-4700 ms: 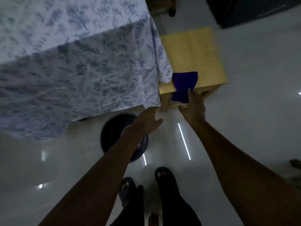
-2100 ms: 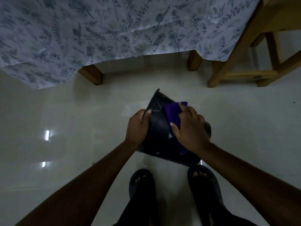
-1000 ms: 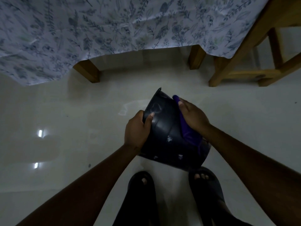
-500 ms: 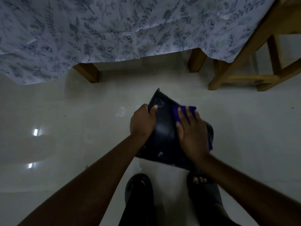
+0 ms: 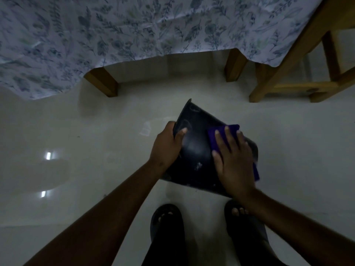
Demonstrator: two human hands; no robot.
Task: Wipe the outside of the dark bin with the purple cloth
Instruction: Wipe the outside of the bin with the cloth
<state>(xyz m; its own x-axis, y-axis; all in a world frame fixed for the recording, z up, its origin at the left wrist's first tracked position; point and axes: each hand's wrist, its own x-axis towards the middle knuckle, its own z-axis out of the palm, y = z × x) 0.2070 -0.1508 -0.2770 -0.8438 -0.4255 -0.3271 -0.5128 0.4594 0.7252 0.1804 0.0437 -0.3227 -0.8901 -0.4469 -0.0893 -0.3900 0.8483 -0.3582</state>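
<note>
Pale glossy floor [image 5: 80, 169] fills most of the frame, with two small bright light reflections at left centre. Across the top of the frame hangs a white tablecloth with a blue-grey leaf print [image 5: 134, 25], its lower edge draping down furthest at the upper left. Two wooden table legs [image 5: 102, 81] show below the cloth's hem, one left of centre, one right of centre. At the upper right stands a wooden stool or chair frame [image 5: 299, 60], legs and crossbars visible, seat cut off by the frame edge. The dark bin [image 5: 196, 150] sits at centre frame, tilted on its side so its outer wall faces the camera; rim points to the upper left, base toward the lower right. Small pale marks show on its lower wall. Whether it touches the floor cannot be told. Left hand [image 5: 167, 146] grips the bin at its left edge near the rim, thumb on the outer wall, fingers wrapped behind out of sight. Right hand [image 5: 234, 160] lies flat, fingers spread, pressing the purple cloth [image 5: 213, 139] against the right part of the bin's wall; cloth shows past the fingertips and along the hand's right edge. Two feet in dark sandals [image 5: 167, 223] stand at bottom centre, just below the bin.
</note>
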